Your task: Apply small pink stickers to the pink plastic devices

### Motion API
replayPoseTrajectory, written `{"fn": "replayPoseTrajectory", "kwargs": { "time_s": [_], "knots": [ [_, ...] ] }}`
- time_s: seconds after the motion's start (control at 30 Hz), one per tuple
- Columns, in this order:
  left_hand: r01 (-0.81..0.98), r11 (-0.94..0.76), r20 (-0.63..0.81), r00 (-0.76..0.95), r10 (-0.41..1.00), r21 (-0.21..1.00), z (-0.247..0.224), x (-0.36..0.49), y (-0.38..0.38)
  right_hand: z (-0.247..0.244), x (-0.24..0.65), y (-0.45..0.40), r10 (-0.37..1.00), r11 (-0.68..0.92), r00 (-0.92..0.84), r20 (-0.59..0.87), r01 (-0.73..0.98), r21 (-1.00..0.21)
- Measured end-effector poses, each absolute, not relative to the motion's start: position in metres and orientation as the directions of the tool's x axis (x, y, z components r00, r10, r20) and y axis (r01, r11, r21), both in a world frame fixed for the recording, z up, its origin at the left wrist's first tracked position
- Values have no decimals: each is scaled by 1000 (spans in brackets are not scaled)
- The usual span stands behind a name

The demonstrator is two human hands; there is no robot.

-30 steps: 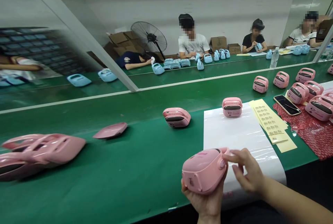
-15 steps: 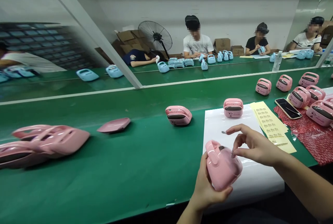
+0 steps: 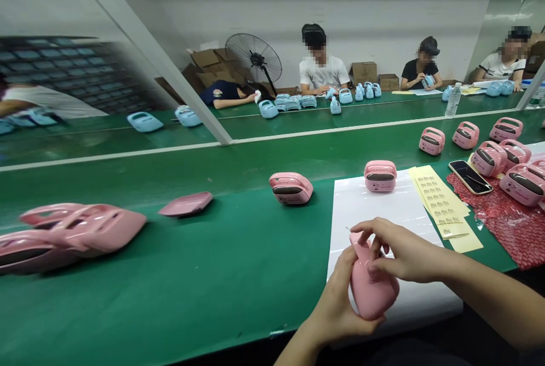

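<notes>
My left hand (image 3: 336, 301) is closed around a small pink plastic case with a handle (image 3: 374, 295), holding it tilted above a white sheet (image 3: 355, 201). My right hand (image 3: 395, 249) has bent fingers closed on the upper part of the same case, near its handle. A tiny thin piece (image 3: 347, 228) shows by the right index fingertip; its kind is too small to tell. The fingers hide part of the handle and of the case's far side. Behind the hands, a similar pink case with a dark front panel (image 3: 380, 177) stands upright on the sheet.
Yellow sticker sheets (image 3: 436, 198), a phone (image 3: 470, 177) and red bubble wrap (image 3: 494, 218) lie to the right, beside several pink cases. Leftward are another pink case (image 3: 291, 188), a flat pink part (image 3: 186, 205) and stacked pink shells (image 3: 85, 227). Co-workers sit across the green table.
My right hand has moved down and left onto the pink case, its index finger now at the handle. The case has turned more upright in my left hand and shifted slightly right.
</notes>
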State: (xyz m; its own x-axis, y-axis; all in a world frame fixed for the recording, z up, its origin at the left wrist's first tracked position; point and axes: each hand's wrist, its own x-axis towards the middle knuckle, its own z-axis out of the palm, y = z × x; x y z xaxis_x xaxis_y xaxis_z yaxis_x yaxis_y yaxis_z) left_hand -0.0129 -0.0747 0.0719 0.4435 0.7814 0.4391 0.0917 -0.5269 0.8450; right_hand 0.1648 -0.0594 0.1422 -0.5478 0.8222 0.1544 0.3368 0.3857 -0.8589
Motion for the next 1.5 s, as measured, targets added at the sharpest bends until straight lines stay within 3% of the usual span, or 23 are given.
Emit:
{"fn": "replayPoseTrajectory", "kwargs": {
  "time_s": [0.23,0.43,0.57,0.77,0.9,1.13,1.5],
  "knots": [
    [111,-521,421,460,782,846,71,-14,-76,133,165,-67,810,461,-520,271,279,-842],
    [96,-506,412,462,786,857,70,-13,-77,126,167,-74,758,596,-541,365,347,-724],
    [71,-485,394,487,779,871,69,-11,-80,121,167,-80,697,699,-545,466,374,-609],
    [72,-536,447,466,764,841,69,-12,-82,107,162,-93,528,831,-492,692,467,-302],
    [89,-509,419,458,784,856,73,-10,-82,101,155,-98,600,758,-357,716,539,-367],
    [24,-467,417,410,811,884,75,-6,-83,102,146,-98,641,746,-279,715,445,-496],
    [130,-584,479,445,757,801,67,-12,-84,109,155,-91,496,852,-455,739,421,-312]
  ]
}}
